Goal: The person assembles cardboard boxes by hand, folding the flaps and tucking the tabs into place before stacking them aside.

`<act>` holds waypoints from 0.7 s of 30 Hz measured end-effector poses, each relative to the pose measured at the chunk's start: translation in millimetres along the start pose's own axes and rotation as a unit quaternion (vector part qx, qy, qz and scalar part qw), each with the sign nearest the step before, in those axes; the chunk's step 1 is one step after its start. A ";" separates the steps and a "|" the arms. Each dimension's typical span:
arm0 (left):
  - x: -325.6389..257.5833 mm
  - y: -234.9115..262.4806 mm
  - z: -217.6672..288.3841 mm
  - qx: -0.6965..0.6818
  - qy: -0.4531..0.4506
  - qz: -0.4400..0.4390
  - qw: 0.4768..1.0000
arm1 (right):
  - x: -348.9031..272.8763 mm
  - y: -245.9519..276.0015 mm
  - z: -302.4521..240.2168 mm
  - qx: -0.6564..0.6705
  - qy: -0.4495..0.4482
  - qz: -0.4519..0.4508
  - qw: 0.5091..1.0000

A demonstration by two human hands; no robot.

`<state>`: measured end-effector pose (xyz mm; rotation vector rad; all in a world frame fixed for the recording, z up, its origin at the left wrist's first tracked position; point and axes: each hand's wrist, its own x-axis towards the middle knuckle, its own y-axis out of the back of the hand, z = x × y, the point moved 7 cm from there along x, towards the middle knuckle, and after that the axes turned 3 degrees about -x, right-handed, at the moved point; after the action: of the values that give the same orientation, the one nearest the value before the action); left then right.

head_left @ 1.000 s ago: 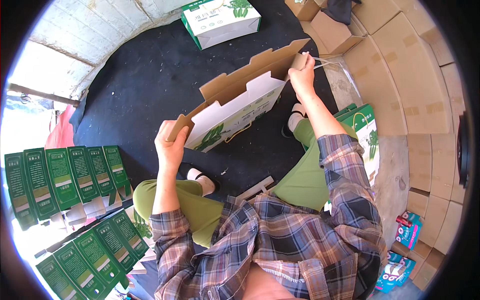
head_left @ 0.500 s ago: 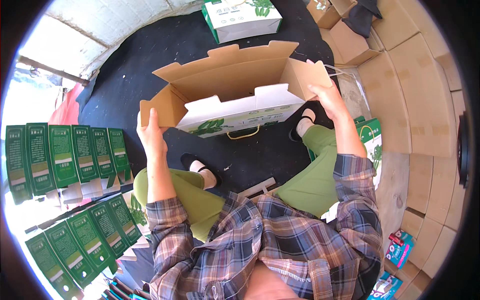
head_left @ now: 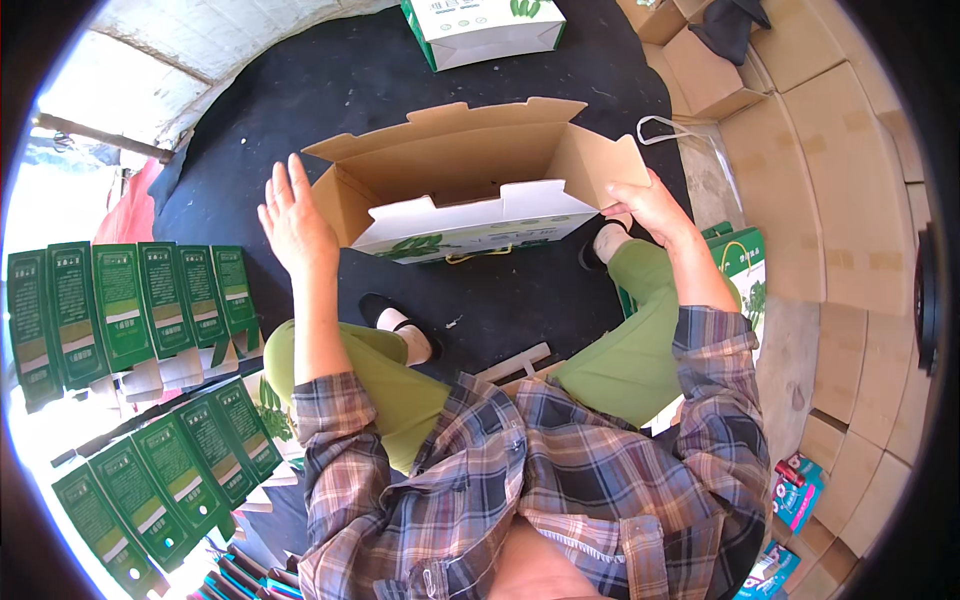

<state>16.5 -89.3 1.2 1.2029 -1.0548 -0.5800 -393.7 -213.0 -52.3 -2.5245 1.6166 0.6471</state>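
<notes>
One grip only rn: R hand (head_left: 657, 212), fingers pinching the right flap (head_left: 606, 162) of the open box (head_left: 470, 172) over the black mat (head_left: 500, 305), L hand (head_left: 302, 232) fingers spread beside it, so lopsided pull could prob twist box toward mat's right edge.

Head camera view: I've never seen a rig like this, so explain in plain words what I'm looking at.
There is no machine here, just a person's two bare hands. The camera sits on the person's head and looks down; its wide fisheye lens bends straight edges.

The right hand grips the right end flap of an open-topped carton, brown inside. The left hand is open beside the carton's left end; whether it touches is hard to tell.

A white and green box lies on the black floor covering. Green cartons line the left, and brown cardboard boxes the right.
</notes>
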 end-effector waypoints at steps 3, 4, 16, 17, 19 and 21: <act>7.9 -7.9 15.0 -0.037 -0.070 -0.001 0.997 | -1.7 2.4 6.7 -0.018 -0.019 0.002 1.000; 8.9 -9.6 18.4 -0.039 -0.071 -0.003 0.997 | -3.6 3.6 7.6 -0.019 -0.022 0.005 1.000; -9.2 -16.4 20.8 -0.339 -0.120 -0.214 0.908 | -3.9 7.4 11.5 -0.038 -0.039 -0.006 0.999; -15.9 -22.5 15.7 -0.317 -0.143 -0.228 0.910 | -6.2 1.9 5.7 -0.048 -0.040 -0.009 0.998; -22.6 -19.4 23.3 -0.298 -0.170 -0.244 0.907 | -9.7 1.0 -1.5 -0.059 -0.043 -0.007 0.997; -28.7 -17.3 31.8 -0.291 -0.177 -0.270 0.901 | -10.5 -2.8 -4.3 -0.102 -0.042 -0.033 0.993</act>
<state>-21.4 -85.3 -24.9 0.8529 -0.7390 -1.4820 -393.7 -204.1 -44.8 -2.6360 1.5024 0.9431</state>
